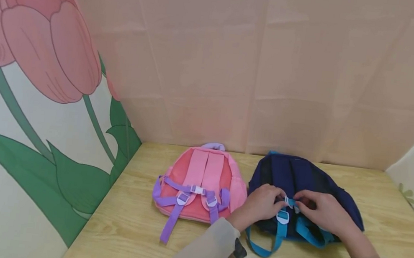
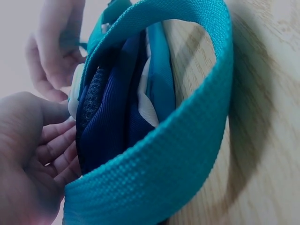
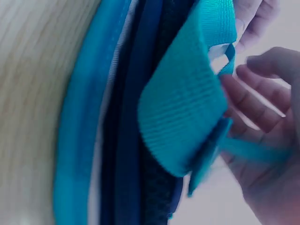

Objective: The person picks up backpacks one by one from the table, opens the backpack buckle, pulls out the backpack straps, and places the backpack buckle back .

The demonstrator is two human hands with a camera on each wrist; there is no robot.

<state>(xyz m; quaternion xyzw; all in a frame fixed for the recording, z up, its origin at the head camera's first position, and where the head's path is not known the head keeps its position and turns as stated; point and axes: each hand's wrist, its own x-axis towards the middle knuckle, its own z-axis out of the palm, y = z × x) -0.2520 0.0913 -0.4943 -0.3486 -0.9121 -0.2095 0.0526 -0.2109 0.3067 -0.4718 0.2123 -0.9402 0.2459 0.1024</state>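
A dark navy backpack (image 1: pixel 313 178) lies on the table with its straps facing up. Over its middle, my left hand (image 1: pixel 261 204) pinches the pale chest-strap buckle (image 1: pixel 289 202) between thumb and forefinger. My right hand (image 1: pixel 323 208) comes in from the other side and pinches the blue chest strap (image 1: pixel 293 203) close to that buckle. Between the wrists, a blue shoulder strap (image 1: pixel 262 251) loops down past the bag's lower edge. In the left wrist view a wide teal strap (image 2: pixel 206 122) arches beside the left hand (image 2: pixel 23 154). Teal webbing (image 3: pixel 183 103) partly hides the right fingers in the right wrist view.
To the left lies a pink backpack (image 1: pixel 206 167) with purple straps (image 1: pixel 170 225), its white chest buckle (image 1: pixel 197 190) fastened. The left forearm crosses its lower right corner. The wooden table (image 1: pixel 117 229) meets a plain hanging cloth (image 1: pixel 206 61) behind and a tulip-printed panel (image 1: pixel 49 41) at left.
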